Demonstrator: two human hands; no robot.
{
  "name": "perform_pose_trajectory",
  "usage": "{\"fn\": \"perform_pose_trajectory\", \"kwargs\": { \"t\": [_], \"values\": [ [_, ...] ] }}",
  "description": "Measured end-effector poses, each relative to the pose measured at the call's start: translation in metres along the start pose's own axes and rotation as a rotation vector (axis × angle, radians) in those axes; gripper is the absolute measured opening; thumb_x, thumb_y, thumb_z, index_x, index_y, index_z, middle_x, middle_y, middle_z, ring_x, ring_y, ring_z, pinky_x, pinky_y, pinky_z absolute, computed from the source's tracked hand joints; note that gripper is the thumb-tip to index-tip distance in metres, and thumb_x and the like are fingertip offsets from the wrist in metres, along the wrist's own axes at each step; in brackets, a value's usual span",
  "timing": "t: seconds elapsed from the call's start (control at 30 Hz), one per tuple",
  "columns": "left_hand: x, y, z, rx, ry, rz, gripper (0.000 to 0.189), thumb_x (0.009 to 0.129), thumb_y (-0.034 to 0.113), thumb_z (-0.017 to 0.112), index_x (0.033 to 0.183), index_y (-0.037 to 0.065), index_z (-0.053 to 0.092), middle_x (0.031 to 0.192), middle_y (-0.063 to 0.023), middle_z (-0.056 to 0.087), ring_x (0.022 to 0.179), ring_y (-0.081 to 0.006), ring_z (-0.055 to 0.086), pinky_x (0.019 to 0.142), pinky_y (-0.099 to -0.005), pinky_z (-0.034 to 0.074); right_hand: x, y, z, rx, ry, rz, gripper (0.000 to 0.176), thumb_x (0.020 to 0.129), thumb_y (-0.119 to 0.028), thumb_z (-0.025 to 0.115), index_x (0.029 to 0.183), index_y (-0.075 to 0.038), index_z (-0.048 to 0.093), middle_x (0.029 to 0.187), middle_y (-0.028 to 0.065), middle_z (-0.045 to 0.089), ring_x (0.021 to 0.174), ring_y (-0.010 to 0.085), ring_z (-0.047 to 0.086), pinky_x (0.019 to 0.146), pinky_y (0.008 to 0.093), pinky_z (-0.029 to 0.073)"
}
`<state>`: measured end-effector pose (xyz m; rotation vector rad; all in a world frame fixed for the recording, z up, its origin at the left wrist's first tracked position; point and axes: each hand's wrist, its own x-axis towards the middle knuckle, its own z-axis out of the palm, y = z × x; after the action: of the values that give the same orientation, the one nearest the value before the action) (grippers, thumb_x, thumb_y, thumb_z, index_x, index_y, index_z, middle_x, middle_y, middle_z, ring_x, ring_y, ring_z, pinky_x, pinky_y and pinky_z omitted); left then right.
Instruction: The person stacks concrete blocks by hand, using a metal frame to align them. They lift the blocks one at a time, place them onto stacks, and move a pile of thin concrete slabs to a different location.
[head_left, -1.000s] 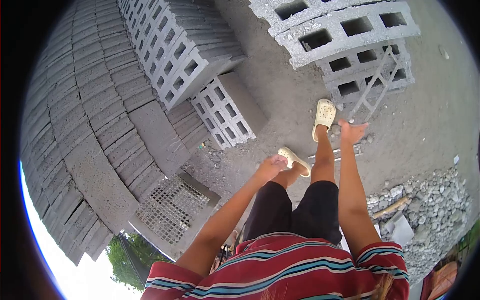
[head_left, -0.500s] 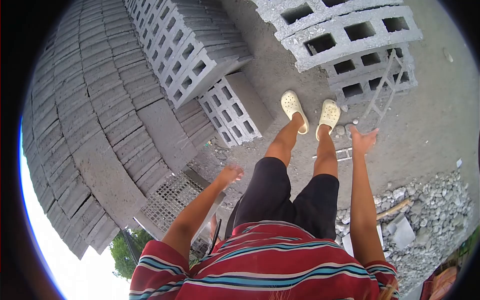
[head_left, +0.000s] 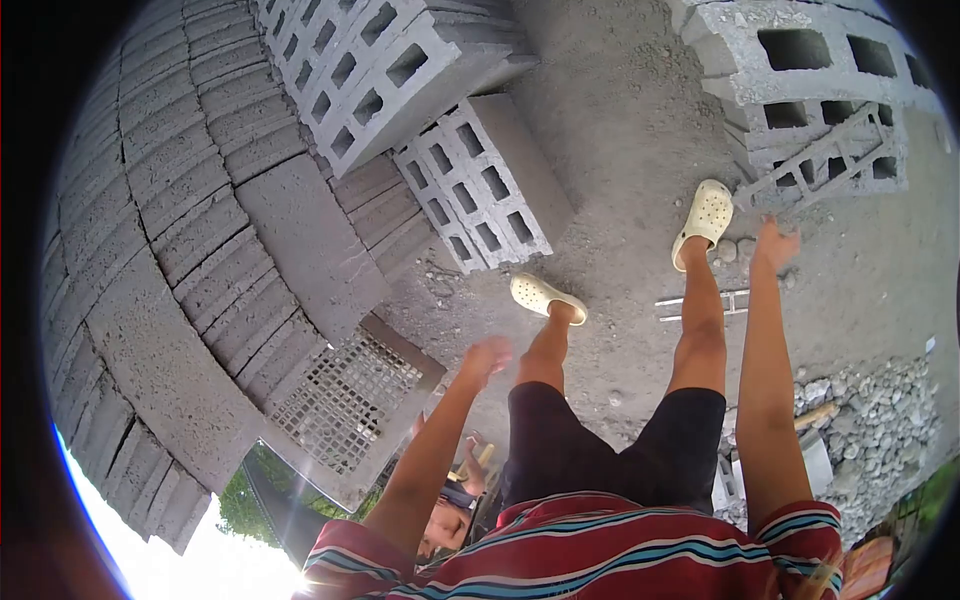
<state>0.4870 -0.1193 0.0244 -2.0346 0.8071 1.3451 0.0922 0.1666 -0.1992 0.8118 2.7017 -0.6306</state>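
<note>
My left hand (head_left: 487, 358) hangs in the air beside my left leg, slightly blurred, with loose fingers and no object visible in it. Below and left of it is a mesh screen in a frame (head_left: 345, 400). My right hand (head_left: 776, 247) is held out past my right knee, thumb apart from the fingers, nothing in it. Close to it in view are a ladder-like metal frame (head_left: 815, 165), leaning against stacked hollow blocks (head_left: 745, 85), and a small ladder-shaped piece (head_left: 690, 303) on the ground. Neither hand visibly touches anything.
Large stacks of grey concrete blocks (head_left: 205, 235) rise on the left. More hollow blocks (head_left: 485, 185) stand ahead of my left foot. A gravel heap (head_left: 880, 425) with a wooden handle (head_left: 815, 415) lies at lower right. Another person (head_left: 447, 520) is partly visible behind my left arm.
My feet have gone from close together to a wide stance, and the view has shifted. The left-hand blocks look nearer. More of the other person shows. Both hands remain empty.
</note>
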Motion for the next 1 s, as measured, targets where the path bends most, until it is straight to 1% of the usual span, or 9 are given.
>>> {"fn": "perform_pose_trajectory", "kwargs": {
  "t": [0.07,0.17,0.27,0.33,0.47,0.6,0.67,0.77,1.0],
  "values": [
    [0.066,-0.001,0.003,-0.268,0.005,0.019,0.047,0.086,0.034,0.05,0.124,0.009,0.04,0.119,-0.0096,0.049,0.102,-0.0208,0.051,0.088,-0.0354,0.037,-0.003,0.049,0.018,0.22,-0.119,-0.098,0.071,0.066,-0.025,0.067,0.122,0.008,0.039,0.123,0.0252,0.042,0.114,0.0331,0.043,0.096,0.0381,0.033],
    [0.175,0.009,0.017,-0.735,0.02,-0.001,0.085,0.078,0.049,0.055,0.14,0.009,0.012,0.142,-0.0121,0.021,0.124,-0.0287,0.032,0.103,-0.0417,0.02,-0.074,0.053,0.013,0.423,-0.342,0.007,0.061,0.072,-0.016,0.062,0.124,0.006,0.038,0.122,0.0218,0.045,0.11,0.0263,0.046,0.094,0.0333,0.034],
    [0.277,0.026,0.028,-1.046,0.196,-0.057,0.1,0.065,0.058,0.063,0.139,0.011,0.016,0.144,-0.012,0.016,0.13,-0.0264,0.021,0.105,-0.0446,0.012,-0.151,0.074,0.029,0.372,-0.466,0.028,0.056,0.074,-0.01,0.06,0.123,0.006,0.04,0.12,0.0199,0.046,0.108,0.0236,0.046,0.093,0.0325,0.035],
    [0.306,0.028,0.024,-1.083,0.088,-0.003,0.105,0.06,0.06,0.066,0.139,0.012,0.017,0.144,-0.0104,0.017,0.131,-0.0255,0.019,0.105,-0.045,0.011,-0.221,0.053,0.036,0.266,-0.594,0.08,0.055,0.073,-0.011,0.061,0.122,0.006,0.041,0.12,0.0205,0.046,0.108,0.0233,0.047,0.091,0.0325,0.037],
    [0.301,0.059,0.026,-1.267,0.182,-0.109,0.096,0.06,0.049,0.071,0.135,0.008,0.026,0.14,-0.0123,0.024,0.131,-0.0269,0.018,0.105,-0.0485,0.01,-0.308,0.066,0.095,0.018,-0.903,-0.053,0.046,0.075,-0.016,0.061,0.115,0.004,0.049,0.112,0.0189,0.054,0.103,0.0244,0.052,0.087,0.0326,0.041],
    [0.309,0.055,0.014,-1.304,0.082,-0.152,0.068,0.064,0.03,0.069,0.123,0.009,0.041,0.129,-0.0118,0.039,0.121,-0.0288,0.034,0.103,-0.0497,0.019,-0.361,0.055,0.146,-0.033,-1.238,-0.139,0.039,0.075,-0.019,0.062,0.108,0.002,0.055,0.103,0.0169,0.059,0.095,0.0224,0.057,0.082,0.0311,0.044],
    [0.306,0.06,0.013,-1.395,0.064,-0.134,0.057,0.065,0.021,0.067,0.117,0.009,0.047,0.123,-0.0114,0.045,0.114,-0.0295,0.041,0.101,-0.0495,0.025,-0.377,0.057,0.155,-0.056,-1.215,-0.117,0.038,0.076,-0.019,0.062,0.106,0.002,0.055,0.102,0.0166,0.06,0.096,0.0223,0.057,0.082,0.0309,0.044],
    [0.312,0.049,-0.001,-1.394,-0.019,-0.077,0.047,0.062,0.015,0.07,0.105,0.006,0.052,0.103,-0.0064,0.054,0.096,-0.0247,0.051,0.085,-0.0422,0.041,-0.377,0.064,0.16,-0.088,-1.192,-0.115,0.037,0.075,-0.02,0.062,0.105,0.003,0.056,0.102,0.0167,0.06,0.097,0.0225,0.058,0.082,0.0309,0.045],
    [0.322,0.043,-0.001,-1.374,0.062,-0.13,0.051,0.06,0.016,0.074,0.105,0.006,0.052,0.102,-0.0064,0.053,0.096,-0.0248,0.05,0.09,-0.0418,0.038,-0.357,0.077,0.163,-0.303,-1.192,-0.201,0.04,0.074,-0.018,0.064,0.108,0.002,0.054,0.101,0.0129,0.06,0.095,0.0189,0.056,0.081,0.0288,0.044]
  ]
}}
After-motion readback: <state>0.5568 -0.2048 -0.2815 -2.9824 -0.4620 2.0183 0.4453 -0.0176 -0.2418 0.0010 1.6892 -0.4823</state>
